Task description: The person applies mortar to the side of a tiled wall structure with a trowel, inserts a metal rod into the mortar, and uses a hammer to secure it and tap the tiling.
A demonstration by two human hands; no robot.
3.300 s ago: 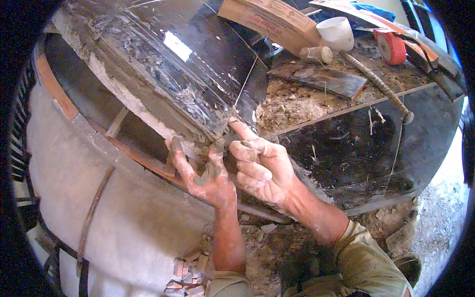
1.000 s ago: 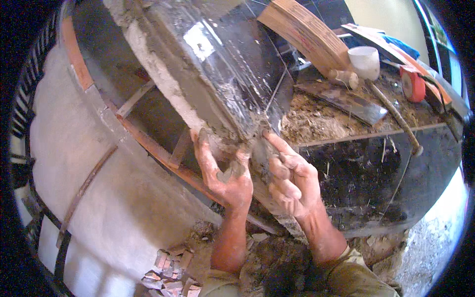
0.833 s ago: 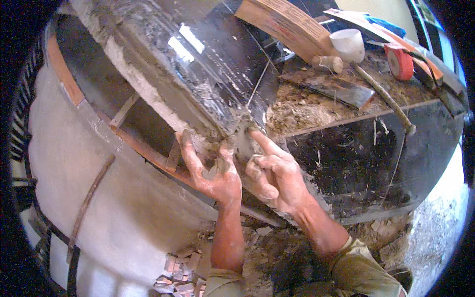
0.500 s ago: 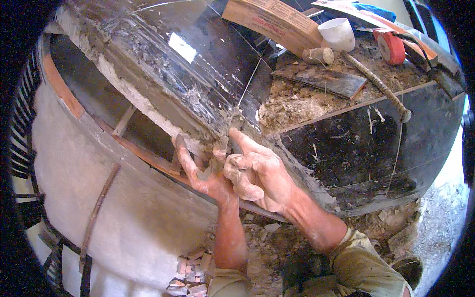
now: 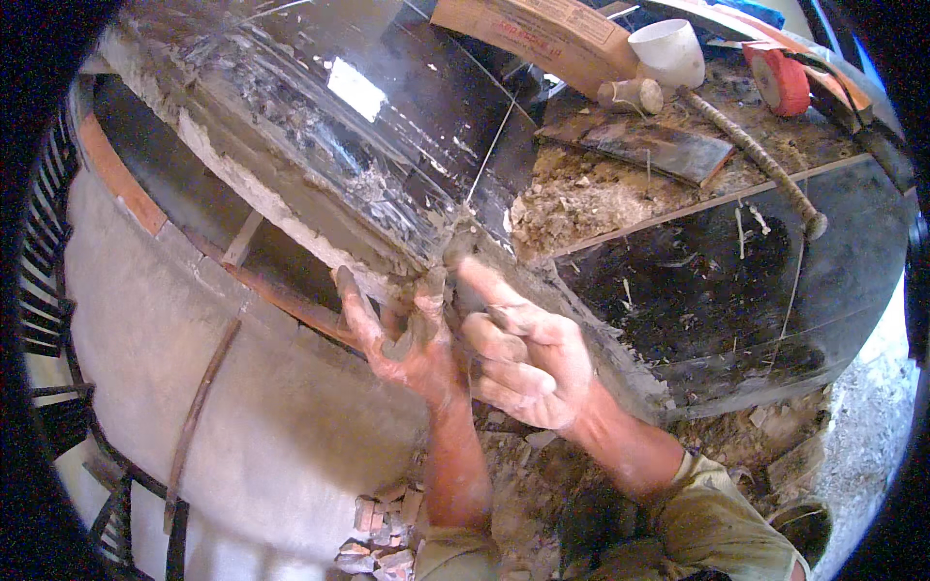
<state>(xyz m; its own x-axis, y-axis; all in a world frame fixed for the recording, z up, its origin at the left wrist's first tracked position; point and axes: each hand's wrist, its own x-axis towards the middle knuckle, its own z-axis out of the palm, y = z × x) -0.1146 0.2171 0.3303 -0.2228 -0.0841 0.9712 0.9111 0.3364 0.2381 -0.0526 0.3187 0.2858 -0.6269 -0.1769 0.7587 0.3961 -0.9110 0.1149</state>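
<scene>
My left hand (image 5: 412,353), smeared with grey mortar, reaches up to the underside of a mortar-covered ledge (image 5: 291,228). Its fingers are spread and some are hidden behind the edge; I see nothing held in it. Close beside it on the right, my right hand (image 5: 533,358) has its index finger stretched out, with the tip on wet mortar (image 5: 470,237) at the corner. The other fingers are curled toward the palm, with nothing visible in them. Glossy dark tiles (image 5: 436,77) lie above the ledge.
A dark tiled panel (image 5: 717,290) slants at the right. Above it, rubble carries a hammer (image 5: 756,150), a white cup (image 5: 668,53), a red roll (image 5: 780,82), a tile piece (image 5: 668,150) and a cardboard box (image 5: 542,39). Broken bricks (image 5: 383,542) lie below; black railings (image 5: 44,261) stand left.
The right index finger has shifted slightly along the mortar at the corner, and the hand has moved a little right and down. The left hand stays by the ledge. The view has tilted slightly.
</scene>
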